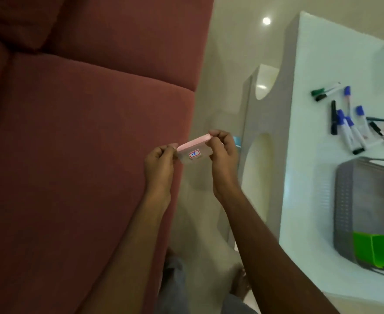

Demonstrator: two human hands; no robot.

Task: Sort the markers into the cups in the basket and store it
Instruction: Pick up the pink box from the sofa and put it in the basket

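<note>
Head camera: left hand (161, 159), right hand (220, 152) pinch flat pink labelled card (194, 147) (label up, probably for display).
Coloured-cap markers (348, 130): unsorted.

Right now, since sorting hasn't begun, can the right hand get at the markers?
Probably not yet: the right hand and left hand pinch a pink pad. Freed, nothing seems to block the markers.

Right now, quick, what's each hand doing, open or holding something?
Left hand: closed, pinching the left end of a small pink pad.
Right hand: closed, pinching the right end of the same pad.
</note>
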